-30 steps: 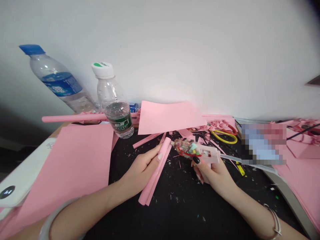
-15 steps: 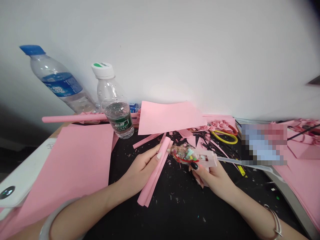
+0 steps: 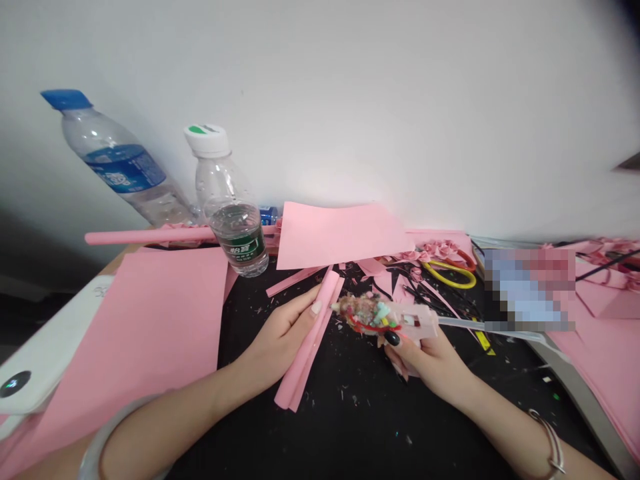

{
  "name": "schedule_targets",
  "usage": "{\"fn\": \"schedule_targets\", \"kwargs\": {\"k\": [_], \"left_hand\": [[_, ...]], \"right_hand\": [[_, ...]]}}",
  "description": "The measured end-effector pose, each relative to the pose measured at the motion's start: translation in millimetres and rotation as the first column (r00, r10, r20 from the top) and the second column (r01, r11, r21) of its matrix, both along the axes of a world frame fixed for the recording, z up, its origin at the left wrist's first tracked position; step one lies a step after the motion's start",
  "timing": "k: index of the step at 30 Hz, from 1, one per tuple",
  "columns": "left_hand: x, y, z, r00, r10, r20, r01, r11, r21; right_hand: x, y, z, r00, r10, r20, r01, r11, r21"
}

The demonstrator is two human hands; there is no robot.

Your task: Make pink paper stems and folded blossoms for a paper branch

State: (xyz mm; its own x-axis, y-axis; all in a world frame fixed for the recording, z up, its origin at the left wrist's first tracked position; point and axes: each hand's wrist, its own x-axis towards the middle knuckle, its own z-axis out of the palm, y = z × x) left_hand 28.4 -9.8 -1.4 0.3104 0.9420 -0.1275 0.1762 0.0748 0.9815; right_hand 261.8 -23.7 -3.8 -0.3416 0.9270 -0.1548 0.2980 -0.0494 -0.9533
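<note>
Head view: the left hand's grip (image 3: 283,340) is closed around a folded pink paper strip (image 3: 306,353), just beside the crusted nozzle of a hot glue gun (image 3: 415,323). The right hand's grip (image 3: 433,363) is closed on that gun. A large pink sheet (image 3: 145,333) lies left of the gun, a yellow scissors handle (image 3: 449,274) behind it.

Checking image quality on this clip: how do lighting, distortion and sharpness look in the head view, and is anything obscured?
In the head view, wide-angle distortion seems to make the blue-capped water bottle lean sharply; the white wall is bright with soft glare; a pixelated patch hides part of the right side; the hot glue gun shows no strong blur.
</note>
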Motion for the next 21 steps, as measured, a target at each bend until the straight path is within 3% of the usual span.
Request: {"fn": "schedule_targets", "kwargs": {"k": [5, 12, 16, 21], "left_hand": [[0.6, 0.1, 1.6, 1.000, -0.008, 0.002, 0.008, 1.000, 0.008], [1.2, -0.2, 2.1, 1.000, 0.017, 0.017, -0.018, 1.000, 0.022], [1.4, -0.3, 0.2, 0.998, 0.022, 0.052, -0.022, 1.000, -0.006], [3.0, 1.1, -2.7, 0.996, 0.077, 0.049, -0.079, 0.996, 0.039]], "right_hand": [[0.9, 1.4, -2.5, 0.999, -0.033, 0.014, 0.033, 0.999, 0.019], [-2.3, -1.6, 2.4, 0.998, 0.050, 0.036, -0.050, 0.999, 0.005], [-4.7, -3.0, 3.1, 0.992, 0.100, 0.075, -0.109, 0.986, 0.125], [-7.6, -5.0, 6.0, 0.974, 0.147, 0.172, -0.199, 0.916, 0.347]]}}
